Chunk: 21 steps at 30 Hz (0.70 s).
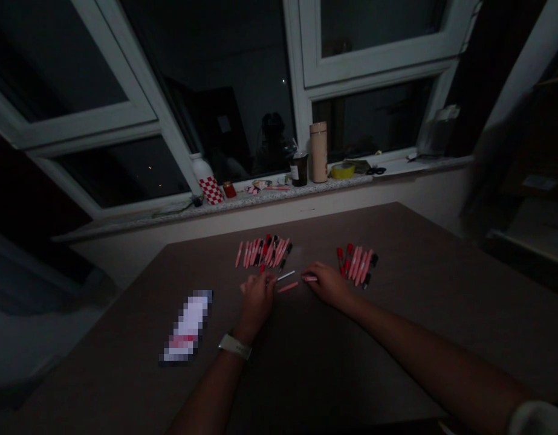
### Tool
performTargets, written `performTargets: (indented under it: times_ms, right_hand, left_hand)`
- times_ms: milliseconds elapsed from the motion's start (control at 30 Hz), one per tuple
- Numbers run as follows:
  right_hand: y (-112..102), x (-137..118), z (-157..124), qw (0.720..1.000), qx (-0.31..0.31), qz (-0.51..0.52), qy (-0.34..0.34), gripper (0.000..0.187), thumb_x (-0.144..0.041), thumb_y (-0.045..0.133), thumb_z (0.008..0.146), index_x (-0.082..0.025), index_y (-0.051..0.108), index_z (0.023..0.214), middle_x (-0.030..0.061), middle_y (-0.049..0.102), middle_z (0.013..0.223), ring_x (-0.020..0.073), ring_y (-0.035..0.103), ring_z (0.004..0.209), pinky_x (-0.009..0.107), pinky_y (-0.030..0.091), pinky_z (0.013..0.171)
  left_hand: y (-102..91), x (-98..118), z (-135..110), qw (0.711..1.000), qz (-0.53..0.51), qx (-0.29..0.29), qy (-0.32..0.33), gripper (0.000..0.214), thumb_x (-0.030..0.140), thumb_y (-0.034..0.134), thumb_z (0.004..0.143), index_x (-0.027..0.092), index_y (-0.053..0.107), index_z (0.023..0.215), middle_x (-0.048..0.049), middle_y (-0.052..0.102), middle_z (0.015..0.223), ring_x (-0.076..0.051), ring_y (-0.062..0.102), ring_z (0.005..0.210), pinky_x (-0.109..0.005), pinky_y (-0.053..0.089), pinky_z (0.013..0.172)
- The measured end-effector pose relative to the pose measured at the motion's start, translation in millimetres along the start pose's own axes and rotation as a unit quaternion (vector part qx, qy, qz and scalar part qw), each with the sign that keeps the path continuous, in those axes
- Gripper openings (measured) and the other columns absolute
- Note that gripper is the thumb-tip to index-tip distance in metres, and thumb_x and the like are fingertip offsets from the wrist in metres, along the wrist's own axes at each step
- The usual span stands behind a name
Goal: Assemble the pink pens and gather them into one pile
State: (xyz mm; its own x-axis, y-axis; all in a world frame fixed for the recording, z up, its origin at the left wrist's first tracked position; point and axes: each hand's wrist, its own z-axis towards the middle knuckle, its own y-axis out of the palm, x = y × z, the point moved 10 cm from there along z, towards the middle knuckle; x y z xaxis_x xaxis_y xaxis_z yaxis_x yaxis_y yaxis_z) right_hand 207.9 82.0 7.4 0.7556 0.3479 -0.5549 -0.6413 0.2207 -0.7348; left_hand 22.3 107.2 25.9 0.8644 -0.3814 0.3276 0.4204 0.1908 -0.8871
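Observation:
On the dark table [396, 338] my left hand [257, 299] is closed around a thin white pen refill [285, 276] that sticks out to the right. My right hand [327, 283] is closed on a small pink pen part [309, 278] at its fingertips. Between the hands lies a pink pen barrel [288, 287]. Just beyond my left hand is a row of several pink, red and black pens [264, 251]. A second group of several pens [356, 263] lies right beside my right hand. A pale watch [234, 346] is on my left wrist.
A blurred white and pink packet [188, 326] lies on the table to the left. The windowsill [260, 199] holds a checkered bottle [207, 179], a small red jar [229, 190], a dark cup [299, 168], a tall beige flask [318, 151], yellow tape [343, 170]. The room is dim.

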Motion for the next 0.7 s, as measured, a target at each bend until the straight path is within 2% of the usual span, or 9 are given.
performTargets:
  times_ms: [133, 233, 433, 633, 700]
  right_hand:
    - [9, -1, -1, 0.999, -0.033, -0.017, -0.011, 0.023, -0.021, 0.059, 0.087, -0.02, 0.067, 0.109, 0.0064, 0.064, 0.11, 0.0186, 0.06, 0.102, 0.028, 0.044, 0.087]
    - [13, -1, -1, 0.998, -0.053, -0.027, -0.012, 0.02, -0.021, 0.059, 0.087, -0.021, 0.068, 0.106, 0.0057, 0.064, 0.109, 0.018, 0.061, 0.1, 0.027, 0.044, 0.086]
    - [11, 0, -1, 0.998, -0.046, -0.032, -0.001, 0.017, -0.016, 0.056, 0.087, -0.02, 0.068, 0.098, 0.0053, 0.064, 0.105, 0.0178, 0.061, 0.098, 0.025, 0.043, 0.085]
    - [10, -3, -2, 0.998, -0.049, -0.027, -0.009, 0.022, -0.024, 0.058, 0.088, -0.022, 0.066, 0.109, 0.0054, 0.063, 0.11, 0.0183, 0.06, 0.1, 0.026, 0.043, 0.085]
    - [11, -6, -3, 0.998, -0.058, -0.029, -0.014, 0.02, -0.021, 0.057, 0.088, -0.022, 0.066, 0.106, 0.0051, 0.062, 0.11, 0.018, 0.06, 0.1, 0.026, 0.043, 0.084]
  left_hand:
    - [0.5, 5, -2, 1.0, -0.013, -0.004, 0.018, 0.024, 0.031, 0.044, 0.096, 0.023, 0.064, 0.107, -0.0066, 0.068, 0.111, -0.025, 0.054, 0.106, -0.04, 0.035, 0.09]
    - [2.4, 11, -3, 0.999, -0.019, -0.017, 0.037, 0.028, 0.029, 0.042, 0.097, 0.024, 0.066, 0.109, -0.0057, 0.068, 0.114, -0.025, 0.052, 0.107, -0.04, 0.035, 0.089]
    - [1.9, 14, -3, 0.998, -0.02, -0.022, 0.048, 0.028, 0.026, 0.044, 0.096, 0.027, 0.068, 0.109, -0.0029, 0.069, 0.113, -0.025, 0.053, 0.105, -0.039, 0.035, 0.085]
    - [0.2, 13, -4, 0.998, -0.029, -0.005, 0.053, 0.026, 0.026, 0.045, 0.096, 0.028, 0.068, 0.109, -0.0017, 0.07, 0.111, -0.025, 0.053, 0.104, -0.039, 0.034, 0.084]
    - [0.2, 12, -3, 0.998, -0.037, 0.0, 0.048, 0.026, 0.026, 0.046, 0.096, 0.028, 0.067, 0.11, -0.0017, 0.07, 0.11, -0.025, 0.053, 0.103, -0.039, 0.035, 0.084]
